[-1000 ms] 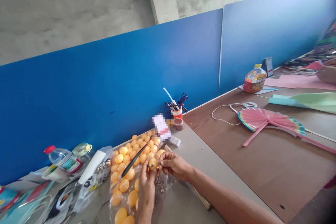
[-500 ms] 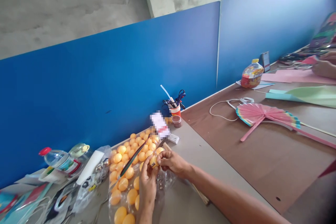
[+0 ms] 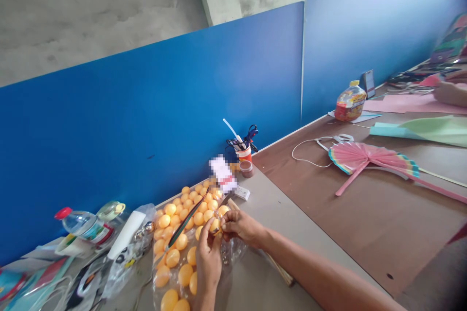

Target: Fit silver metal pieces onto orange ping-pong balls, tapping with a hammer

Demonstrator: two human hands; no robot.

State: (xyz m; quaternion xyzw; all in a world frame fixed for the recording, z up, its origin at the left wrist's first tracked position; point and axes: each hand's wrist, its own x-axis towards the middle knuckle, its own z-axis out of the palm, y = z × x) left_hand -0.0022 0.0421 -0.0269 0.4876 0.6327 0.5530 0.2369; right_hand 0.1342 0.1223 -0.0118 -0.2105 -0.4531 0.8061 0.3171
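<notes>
An orange ball (image 3: 215,226), like a ping-pong ball, is pinched in my left hand (image 3: 208,255), with a small dark mark or piece on its near side. My right hand (image 3: 239,226) meets it from the right, thumb and fingertips pressed together at the ball's edge. Whatever those fingertips pinch is too small to make out. Directly behind and left of my hands lies a clear plastic bag (image 3: 178,233) full of orange balls. A dark strap (image 3: 188,218) rests across it. Beneath my right wrist, a wooden stick (image 3: 279,269) shows in part.
Left of the bag are a red-capped bottle (image 3: 85,226), a white roll (image 3: 126,234) and plastic wrapping. A cup of tools (image 3: 243,152) stands against the blue partition (image 3: 153,136). To the right lie a pink paper fan (image 3: 365,158) and a drink bottle (image 3: 350,102); another person's hand (image 3: 452,93) is beyond.
My hands stay together at the ball, with only slight finger movement and a small turn of the ball. The whole view has shifted slightly.
</notes>
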